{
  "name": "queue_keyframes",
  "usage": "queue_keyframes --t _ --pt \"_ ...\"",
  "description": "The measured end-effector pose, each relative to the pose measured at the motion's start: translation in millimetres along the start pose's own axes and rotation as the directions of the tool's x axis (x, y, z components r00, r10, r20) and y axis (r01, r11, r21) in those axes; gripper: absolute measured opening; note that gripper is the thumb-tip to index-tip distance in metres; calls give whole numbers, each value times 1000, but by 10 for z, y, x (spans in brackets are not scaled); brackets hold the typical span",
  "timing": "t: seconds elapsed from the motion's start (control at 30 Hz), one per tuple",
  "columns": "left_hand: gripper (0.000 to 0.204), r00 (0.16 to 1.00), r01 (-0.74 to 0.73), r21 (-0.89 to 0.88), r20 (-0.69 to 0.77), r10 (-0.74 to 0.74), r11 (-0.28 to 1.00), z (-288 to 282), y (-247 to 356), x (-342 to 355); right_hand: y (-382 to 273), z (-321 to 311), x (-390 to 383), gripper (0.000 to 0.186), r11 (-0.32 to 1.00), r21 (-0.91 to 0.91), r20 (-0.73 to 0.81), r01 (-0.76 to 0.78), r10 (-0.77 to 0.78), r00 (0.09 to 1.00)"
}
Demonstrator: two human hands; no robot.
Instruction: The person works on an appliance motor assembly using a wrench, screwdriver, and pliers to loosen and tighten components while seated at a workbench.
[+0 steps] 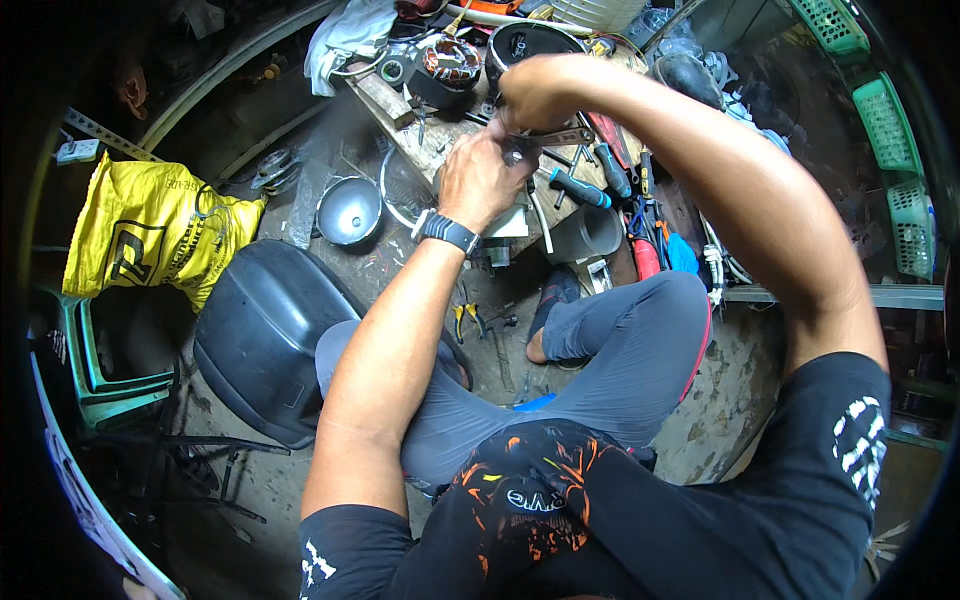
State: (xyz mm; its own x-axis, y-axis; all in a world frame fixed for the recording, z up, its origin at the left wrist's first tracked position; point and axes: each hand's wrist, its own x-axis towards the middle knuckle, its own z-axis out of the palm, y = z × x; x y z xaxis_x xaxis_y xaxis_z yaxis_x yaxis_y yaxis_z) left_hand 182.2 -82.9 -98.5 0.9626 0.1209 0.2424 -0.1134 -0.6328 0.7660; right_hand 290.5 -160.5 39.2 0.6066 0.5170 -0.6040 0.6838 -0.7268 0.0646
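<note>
Your left hand closed around dark part above table; your fingers mask most of its shape. Your right hand bent close beside it, fingertips hidden; cannot tell whether they grip. Metal bar juts rightward, left end covered. Picture's rim lost in shadow.

A bowl and, farther out, a bag sat left of the table, pliers lay on the floor in front of it, tools lay on its right side, and baskets were farther off to its right.
</note>
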Motion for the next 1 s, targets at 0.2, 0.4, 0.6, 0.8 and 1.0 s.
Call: queue_keyframes --t 0.2,0.4,0.6,0.8,1.0 --pt "49 1000 -30 63 9 30 998 -3 25 -6 925 1038 -871 50 735 668 -433 116 256 864" --pt "50 1000 5 85 2 -5 996 -2 14 -18 435 2526 -265 48 896 335 -514 -292 433 740" --pt "50 1000 -5 77 -10 6 997 16 15 0 490 2521 -177 45 916 290 -563 -276 397 725" --pt "49 1000 -12 76 7 12 997 28 -3 1 302 2618 -924 34 696 717 -473 -45 532 702" --pt "48 1000 -24 69 15 23 997 34 -38 -6 -1052 2473 -1983 29 -445 775 -334 448 313 889"
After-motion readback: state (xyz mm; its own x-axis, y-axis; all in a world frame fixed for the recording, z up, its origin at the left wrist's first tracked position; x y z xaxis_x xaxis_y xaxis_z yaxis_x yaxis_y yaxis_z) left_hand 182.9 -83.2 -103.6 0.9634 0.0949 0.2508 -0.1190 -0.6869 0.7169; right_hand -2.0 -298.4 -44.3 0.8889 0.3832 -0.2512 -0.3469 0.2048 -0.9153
